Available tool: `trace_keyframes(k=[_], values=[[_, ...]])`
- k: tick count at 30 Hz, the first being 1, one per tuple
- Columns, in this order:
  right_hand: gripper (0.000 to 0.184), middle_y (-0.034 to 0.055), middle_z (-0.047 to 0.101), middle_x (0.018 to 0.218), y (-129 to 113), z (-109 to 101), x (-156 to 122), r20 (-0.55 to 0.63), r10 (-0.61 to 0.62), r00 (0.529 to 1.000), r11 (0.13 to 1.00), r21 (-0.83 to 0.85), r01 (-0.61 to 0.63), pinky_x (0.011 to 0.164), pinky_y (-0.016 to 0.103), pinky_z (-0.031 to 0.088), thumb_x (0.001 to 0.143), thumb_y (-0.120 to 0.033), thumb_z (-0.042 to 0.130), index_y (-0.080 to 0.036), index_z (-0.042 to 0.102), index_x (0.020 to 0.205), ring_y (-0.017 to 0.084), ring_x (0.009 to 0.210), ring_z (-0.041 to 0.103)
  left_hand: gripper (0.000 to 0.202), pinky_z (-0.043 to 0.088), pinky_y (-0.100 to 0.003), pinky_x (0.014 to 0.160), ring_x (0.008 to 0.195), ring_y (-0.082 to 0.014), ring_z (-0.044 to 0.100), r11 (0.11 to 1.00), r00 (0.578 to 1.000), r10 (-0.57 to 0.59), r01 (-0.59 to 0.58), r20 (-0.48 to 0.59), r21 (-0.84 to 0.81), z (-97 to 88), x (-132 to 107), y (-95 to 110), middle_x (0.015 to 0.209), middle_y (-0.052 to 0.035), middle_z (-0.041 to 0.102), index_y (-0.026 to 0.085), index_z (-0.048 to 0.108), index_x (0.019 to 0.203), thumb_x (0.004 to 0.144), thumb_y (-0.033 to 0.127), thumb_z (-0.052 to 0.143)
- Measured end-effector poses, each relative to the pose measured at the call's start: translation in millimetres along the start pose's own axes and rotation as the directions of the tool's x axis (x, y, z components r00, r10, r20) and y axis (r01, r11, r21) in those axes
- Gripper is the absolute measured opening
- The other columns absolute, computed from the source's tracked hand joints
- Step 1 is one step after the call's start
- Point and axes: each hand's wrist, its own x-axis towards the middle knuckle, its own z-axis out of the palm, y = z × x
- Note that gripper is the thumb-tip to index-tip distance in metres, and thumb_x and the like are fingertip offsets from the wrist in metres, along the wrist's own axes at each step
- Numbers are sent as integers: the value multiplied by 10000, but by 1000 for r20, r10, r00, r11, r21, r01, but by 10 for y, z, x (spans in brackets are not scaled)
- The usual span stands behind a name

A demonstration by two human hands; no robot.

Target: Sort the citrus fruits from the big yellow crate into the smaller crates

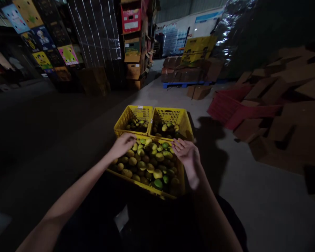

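A yellow plastic crate (149, 189) heaped with several yellow and green citrus fruits (149, 161) sits right in front of me. My left hand (123, 144) rests palm down on the fruit at the crate's far left corner, fingers curled over the pile. My right hand (186, 151) hovers at the crate's far right edge, fingers spread and bent, holding nothing I can see. Beyond stand two more yellow crates, one on the left (132, 114) and one on the right (185, 120), each partly filled with the same fruit.
Concrete floor stretches around the crates. Red crates (231, 108) and heaps of flattened cardboard (291, 91) lie to the right. Stacked boxes (133, 45) and a blue pallet with cartons (186, 75) stand behind. Dark wrapped stacks fill the left.
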Motion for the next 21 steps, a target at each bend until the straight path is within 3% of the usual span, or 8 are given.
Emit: trace_keyframes(k=[4,9,15,18,21], values=[[174,71,647,887,-56,50,-33,51,-14,999,1000,-12,15,602,246,545,779,-143,432,-192,585,848,167,804,622,147,318,-481,1025,1077,-311,517,968,979,-119,77,166,241,518,44,-588,815,-49,573,173,617,696,697,281,717],[152,50,601,817,-154,50,-41,51,43,998,996,74,-47,622,218,534,735,-83,449,-172,553,801,127,718,584,203,188,-519,1081,1159,-319,445,920,966,-13,-91,260,382,935,299,-1122,801,-74,564,208,525,625,674,281,709],[96,21,568,733,-262,61,-38,58,51,997,987,147,-59,577,183,508,736,-88,463,-156,531,744,97,634,554,179,200,-490,1052,1051,-270,499,812,932,-70,-154,356,563,1107,563,-1311,655,-40,517,176,541,650,813,249,547],[95,19,564,717,-290,63,-56,64,46,997,983,173,-56,563,181,503,735,-91,460,-156,528,736,93,608,558,116,252,-472,1025,1027,-247,516,723,904,-122,-202,410,661,1153,609,-1367,751,-55,575,143,595,758,834,193,522],[96,18,569,692,-295,58,-77,74,50,996,983,175,-63,537,189,501,724,-91,465,-163,528,735,97,572,554,182,361,-464,964,1019,-216,539,597,866,-176,-284,468,750,1171,636,-1383,984,-66,609,139,605,959,863,279,539]])
